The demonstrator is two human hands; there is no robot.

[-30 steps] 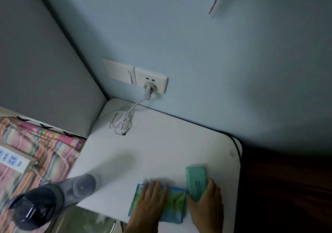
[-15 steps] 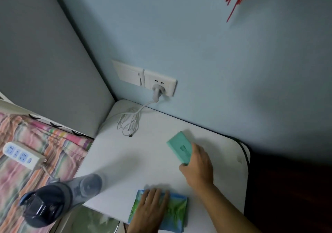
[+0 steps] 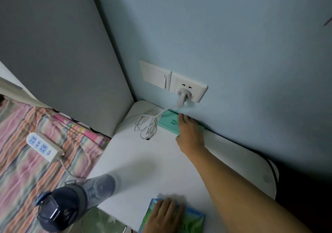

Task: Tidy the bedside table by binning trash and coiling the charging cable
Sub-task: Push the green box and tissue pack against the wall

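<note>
Teal box (image 3: pixel 169 123) under right hand (image 3: pixel 190 135) fingers (image 3: pixel 181 119), beside bundled charging cable (image 3: pixel 147 125)

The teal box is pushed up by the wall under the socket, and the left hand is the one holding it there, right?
Not quite. The head view shows the right hand on the teal box, which does sit by the wall under the socket. The left hand rests flat on the green packet at the table's near edge.

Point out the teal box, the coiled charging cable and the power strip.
teal box (image 3: pixel 168 123): head view, its bare top left of the hand.
charging cable (image 3: pixel 147 125): head view, middle of the bundled loops.
power strip (image 3: pixel 42 146): head view, its socket face.
</note>
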